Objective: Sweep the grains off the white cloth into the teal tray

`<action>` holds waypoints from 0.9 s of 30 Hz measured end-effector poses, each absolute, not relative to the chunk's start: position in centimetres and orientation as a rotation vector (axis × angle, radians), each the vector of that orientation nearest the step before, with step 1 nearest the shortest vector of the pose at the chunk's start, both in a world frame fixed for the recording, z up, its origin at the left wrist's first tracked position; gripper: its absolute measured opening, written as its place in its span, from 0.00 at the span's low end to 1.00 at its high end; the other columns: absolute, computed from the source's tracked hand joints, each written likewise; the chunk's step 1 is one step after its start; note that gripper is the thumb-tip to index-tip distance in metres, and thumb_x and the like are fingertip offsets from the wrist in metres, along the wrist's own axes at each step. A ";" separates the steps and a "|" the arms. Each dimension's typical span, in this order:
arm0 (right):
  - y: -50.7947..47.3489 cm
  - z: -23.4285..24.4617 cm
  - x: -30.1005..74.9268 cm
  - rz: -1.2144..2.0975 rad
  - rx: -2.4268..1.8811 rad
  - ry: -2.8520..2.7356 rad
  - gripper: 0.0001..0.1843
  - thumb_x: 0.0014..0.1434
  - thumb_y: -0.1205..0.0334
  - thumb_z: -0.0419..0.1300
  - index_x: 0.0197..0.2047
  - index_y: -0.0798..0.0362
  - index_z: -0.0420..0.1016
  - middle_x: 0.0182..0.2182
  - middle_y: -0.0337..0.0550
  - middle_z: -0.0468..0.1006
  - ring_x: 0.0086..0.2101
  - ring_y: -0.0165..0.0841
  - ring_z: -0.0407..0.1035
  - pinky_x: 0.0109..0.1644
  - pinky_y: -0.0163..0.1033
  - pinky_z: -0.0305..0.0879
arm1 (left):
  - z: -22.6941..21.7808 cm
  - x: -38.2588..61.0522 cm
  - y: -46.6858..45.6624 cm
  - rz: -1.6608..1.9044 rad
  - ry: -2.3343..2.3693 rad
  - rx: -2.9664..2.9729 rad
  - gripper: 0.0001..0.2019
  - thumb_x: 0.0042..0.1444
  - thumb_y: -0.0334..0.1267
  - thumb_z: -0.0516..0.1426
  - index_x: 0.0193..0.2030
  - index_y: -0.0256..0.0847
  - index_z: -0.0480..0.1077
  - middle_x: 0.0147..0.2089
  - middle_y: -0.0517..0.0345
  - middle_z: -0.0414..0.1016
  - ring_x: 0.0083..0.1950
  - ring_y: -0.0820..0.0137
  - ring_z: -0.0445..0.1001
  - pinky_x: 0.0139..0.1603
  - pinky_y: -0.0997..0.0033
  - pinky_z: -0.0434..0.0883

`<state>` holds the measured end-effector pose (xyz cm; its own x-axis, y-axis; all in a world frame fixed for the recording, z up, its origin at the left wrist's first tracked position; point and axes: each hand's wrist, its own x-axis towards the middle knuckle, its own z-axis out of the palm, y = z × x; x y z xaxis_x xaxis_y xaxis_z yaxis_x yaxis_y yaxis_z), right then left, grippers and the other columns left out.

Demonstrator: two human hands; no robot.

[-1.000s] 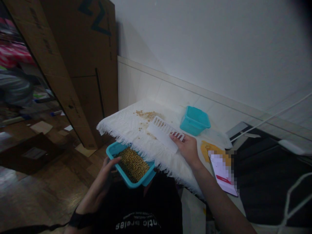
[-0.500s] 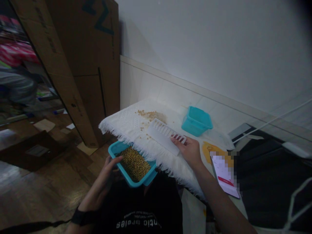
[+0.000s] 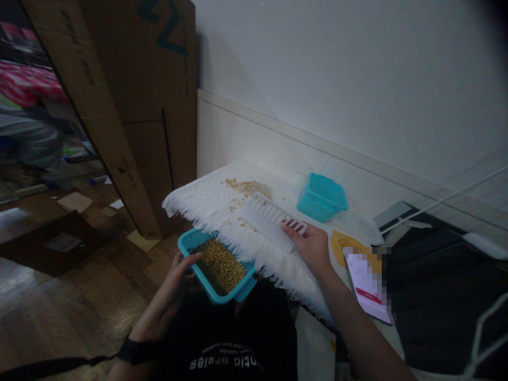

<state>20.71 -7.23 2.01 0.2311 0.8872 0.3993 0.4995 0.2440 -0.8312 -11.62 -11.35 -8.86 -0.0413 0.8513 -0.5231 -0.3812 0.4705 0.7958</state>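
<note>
My left hand (image 3: 180, 272) grips a turquoise plastic container (image 3: 217, 297) by its left side, thumb over the rim. Many round yellow soybeans (image 3: 222, 264) lie inside it, and it sits just under the table's fringed edge. In my right hand (image 3: 311, 246) is a white slotted plastic piece (image 3: 264, 222), held by its right end and lying low over the white cloth (image 3: 198, 196). Beyond its far edge, loose soybeans (image 3: 248, 186) and fine yellowish bits are scattered on the cloth. My fingers show partly through the slots.
A second turquoise container (image 3: 322, 198) stands at the back of the table by the wall. To the right lie a yellow packet (image 3: 339, 246), a phone (image 3: 369, 288) and a black bag-like item (image 3: 432, 275). A tall cardboard box (image 3: 151, 106) rises at the left.
The slotted piece has shifted very slightly in my right hand's grip area, its slotted edge tilted a little. My left hand and the container of soybeans stay practically the same.
</note>
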 end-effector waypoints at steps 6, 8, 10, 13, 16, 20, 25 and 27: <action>-6.6 1.8 20.2 0.494 -1.397 -1.433 0.26 0.53 0.36 0.73 0.36 0.53 0.93 0.29 0.46 0.88 0.29 0.41 0.78 0.31 0.40 0.71 | -8.7 -11.5 -11.4 1.075 1.242 0.470 0.44 0.47 0.59 0.76 0.68 0.52 0.67 0.51 0.49 0.81 0.42 0.52 0.86 0.41 0.51 0.85; -6.6 1.8 20.0 0.513 -1.402 -1.446 0.27 0.53 0.35 0.73 0.37 0.53 0.93 0.30 0.46 0.89 0.30 0.42 0.79 0.32 0.41 0.72 | -8.6 -11.5 -11.4 1.070 1.244 0.474 0.43 0.48 0.59 0.76 0.68 0.52 0.67 0.50 0.51 0.81 0.41 0.53 0.86 0.41 0.52 0.85; -6.7 2.0 19.8 0.520 -1.407 -1.461 0.29 0.54 0.33 0.73 0.38 0.53 0.93 0.31 0.47 0.89 0.31 0.43 0.80 0.32 0.41 0.73 | -8.6 -11.6 -11.4 1.063 1.241 0.481 0.42 0.49 0.59 0.76 0.67 0.52 0.67 0.50 0.51 0.81 0.41 0.55 0.85 0.43 0.52 0.84; -6.6 2.2 19.6 0.499 -1.414 -1.479 0.29 0.55 0.33 0.72 0.38 0.53 0.93 0.30 0.47 0.89 0.30 0.42 0.79 0.31 0.41 0.71 | -8.7 -11.6 -11.4 1.059 1.246 0.481 0.41 0.49 0.59 0.76 0.66 0.53 0.66 0.51 0.51 0.81 0.42 0.55 0.85 0.44 0.52 0.83; -6.5 2.5 19.3 0.471 -1.414 -1.495 0.27 0.56 0.35 0.72 0.36 0.54 0.92 0.28 0.46 0.88 0.28 0.40 0.77 0.30 0.39 0.69 | -8.7 -11.7 -11.4 1.052 1.254 0.473 0.42 0.49 0.59 0.75 0.67 0.54 0.66 0.51 0.51 0.81 0.43 0.54 0.85 0.45 0.51 0.83; -6.3 2.6 18.9 0.462 -1.400 -1.490 0.25 0.56 0.37 0.72 0.35 0.54 0.92 0.27 0.45 0.87 0.27 0.38 0.75 0.28 0.37 0.67 | -8.6 -11.7 -11.3 1.039 1.247 0.474 0.43 0.48 0.59 0.76 0.68 0.54 0.65 0.51 0.51 0.80 0.43 0.54 0.85 0.44 0.52 0.83; -6.1 2.6 18.7 0.470 -1.387 -1.477 0.25 0.56 0.38 0.72 0.37 0.54 0.93 0.29 0.46 0.89 0.29 0.40 0.78 0.30 0.39 0.70 | -8.2 -11.7 -11.4 1.049 1.241 0.467 0.42 0.48 0.58 0.76 0.67 0.53 0.66 0.49 0.51 0.81 0.43 0.52 0.85 0.44 0.51 0.84; -6.1 2.6 18.6 0.484 -1.389 -1.497 0.25 0.56 0.38 0.72 0.36 0.54 0.92 0.28 0.45 0.88 0.28 0.39 0.77 0.30 0.38 0.70 | -8.2 -11.8 -11.5 1.043 1.235 0.466 0.41 0.49 0.57 0.76 0.67 0.53 0.67 0.49 0.50 0.82 0.43 0.52 0.86 0.44 0.53 0.84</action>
